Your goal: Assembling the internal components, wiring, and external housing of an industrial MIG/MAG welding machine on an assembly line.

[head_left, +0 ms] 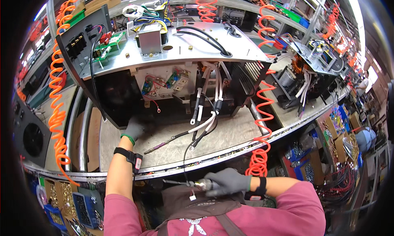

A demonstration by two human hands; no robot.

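My right hand [230, 182], in a grey glove, is closed round the handle of a screwdriver [201, 184] held level in front of my apron. The screwdriver's thin shaft points left. My left hand [134, 130], also gloved, reaches to the lower front edge of a large black metal chassis [111, 100]; its fingers blur into the dark there. Inside the chassis, small green circuit boards [176, 79] with red wires sit on a pale plate. Thick black and white cables [211, 109] hang out of its front. On the silver top plate [197, 51] stands a transformer [150, 38].
Coiled orange air hoses [57, 92] hang at left, with another hose [264, 100] right of the chassis. A second open unit [301, 78] stands farther right on the bench [238, 141]. Below are bins of screws [65, 199] at left and a wire bundle [342, 174] at right.
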